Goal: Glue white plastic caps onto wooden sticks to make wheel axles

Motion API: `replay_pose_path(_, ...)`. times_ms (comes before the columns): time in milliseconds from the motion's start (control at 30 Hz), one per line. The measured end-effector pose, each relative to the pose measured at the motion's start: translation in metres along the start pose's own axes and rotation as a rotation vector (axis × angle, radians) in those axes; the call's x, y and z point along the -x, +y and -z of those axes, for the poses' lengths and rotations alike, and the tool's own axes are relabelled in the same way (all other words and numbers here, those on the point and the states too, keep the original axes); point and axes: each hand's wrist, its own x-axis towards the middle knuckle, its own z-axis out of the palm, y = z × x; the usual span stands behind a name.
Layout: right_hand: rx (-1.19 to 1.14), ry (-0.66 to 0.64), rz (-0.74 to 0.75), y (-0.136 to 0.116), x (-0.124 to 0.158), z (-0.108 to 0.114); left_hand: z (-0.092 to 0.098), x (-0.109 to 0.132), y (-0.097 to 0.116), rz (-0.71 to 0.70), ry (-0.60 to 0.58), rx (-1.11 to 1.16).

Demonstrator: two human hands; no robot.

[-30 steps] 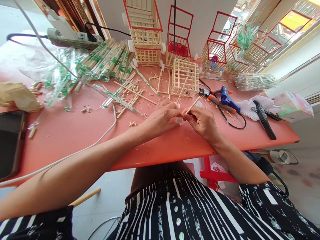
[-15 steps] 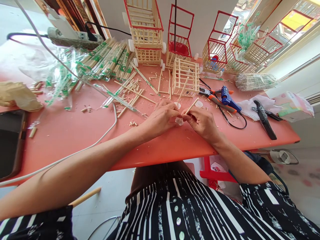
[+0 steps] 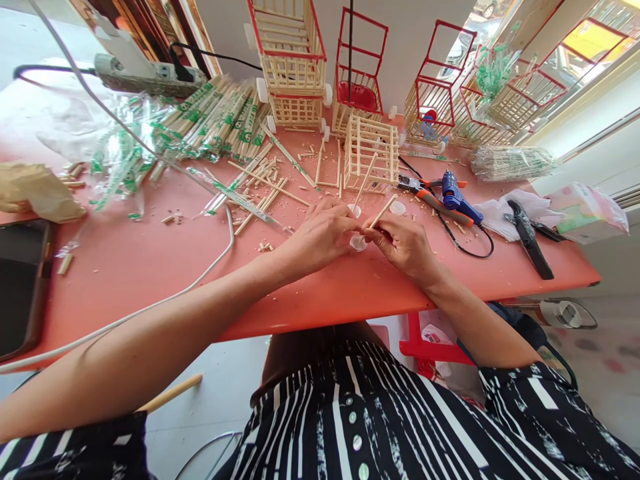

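My right hand (image 3: pixel 401 243) is closed in a pinch around a short wooden stick (image 3: pixel 384 211), which tilts up and to the right. Its lower end points at a small clear plastic cap (image 3: pixel 358 243). At the cap's left edge are the curled fingers of my left hand (image 3: pixel 327 230), closed on it. Just beyond my left fingertips, another wooden stick (image 3: pixel 366 180) rises at a slant from a second whitish cap (image 3: pixel 355 211). A third cap (image 3: pixel 398 209) lies on the table behind my right hand.
A small stick-built cage (image 3: pixel 371 155) stands ahead, with stick-built carts (image 3: pixel 295 73) behind it. To the right lie orange-handled pliers (image 3: pixel 440 203), a blue glue gun (image 3: pixel 457 197) and a black tool (image 3: pixel 530 240). Wrapped chopsticks (image 3: pixel 220 120), a white cable (image 3: pixel 195 283) and a phone (image 3: pixel 25 287) occupy the left.
Both hands stay almost in the same place. The stick in my right hand and the cap below it have shifted very slightly.
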Motion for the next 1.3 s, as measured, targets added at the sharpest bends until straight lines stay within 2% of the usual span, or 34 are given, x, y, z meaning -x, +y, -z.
replay_pose_path(367, 0.001, -0.016, -0.027, 0.001, 0.000, 0.000, 0.001, -0.001, -0.001, -0.014, -0.007, -0.007)
replay_pose_path(533, -0.001, -0.025, -0.031, 0.001, -0.001, 0.000, 0.018, -0.003, 0.000, 0.030, 0.003, 0.052)
replay_pose_path(633, -0.006, -0.033, -0.038, 0.002, -0.001, 0.000, 0.031, -0.004, -0.002, 0.143, 0.069, 0.060)
replay_pose_path(700, -0.010, -0.031, -0.039, 0.003, 0.000, 0.000, 0.037, -0.005, -0.005, 0.215, 0.192, 0.023)
replay_pose_path(800, -0.001, -0.021, -0.025, 0.004, 0.000, -0.001, 0.042, -0.007, -0.008, 0.242, 0.401, 0.005)
replay_pose_path(900, 0.018, -0.016, -0.002, 0.004, -0.001, -0.001, 0.046, -0.009, -0.008, 0.288, 0.509, 0.000)
replay_pose_path(1133, 0.017, -0.011, 0.014, 0.005, -0.003, -0.001, 0.056, -0.011, -0.024, 0.381, 0.604, -0.158)
replay_pose_path(1300, 0.023, -0.026, 0.031, 0.004, -0.001, 0.001, 0.049, -0.009, -0.036, 0.295, 0.575, -0.185)
